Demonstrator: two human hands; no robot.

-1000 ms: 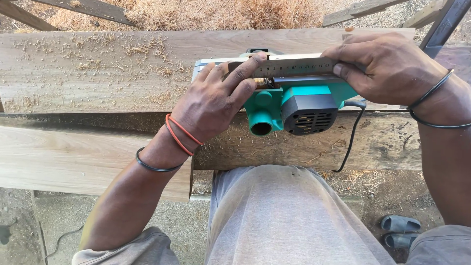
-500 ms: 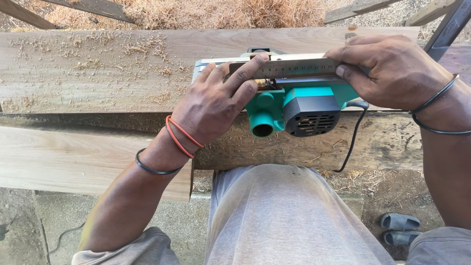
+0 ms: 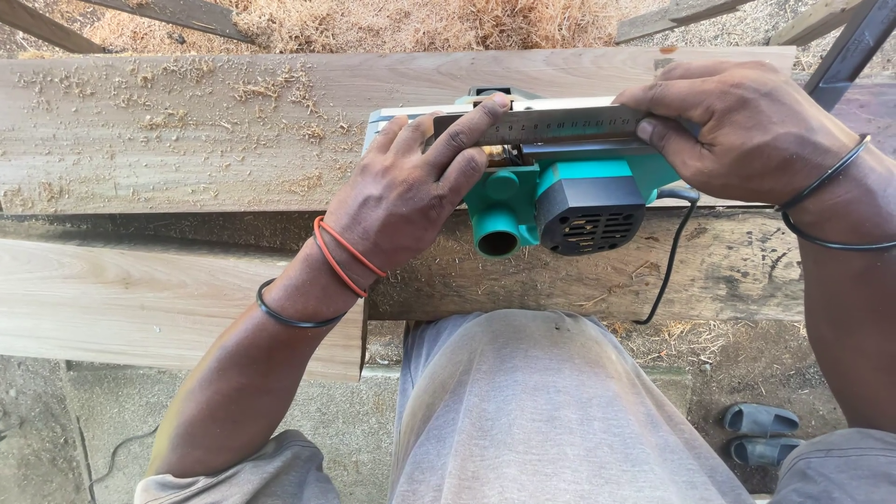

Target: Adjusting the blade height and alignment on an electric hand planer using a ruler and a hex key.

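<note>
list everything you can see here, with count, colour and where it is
planer: 1, teal and black, upturned on the upper plank, centre
ruler: 1, steel, lying along the planer's sole, under both hands
cord: 1, black, hanging from the planer's right side
planks: 2 at least, pale wood, upper one across the top, lower one at left
shavings: many, tan, scattered on the upper plank and heaped on the ground beyond
sandals: 2, grey, on the ground at lower right
bands: orange on the left wrist; black on both wrists
left hand: pressing the ruler's left end, forefinger stretched along it
right hand: gripping the ruler's right end
</note>
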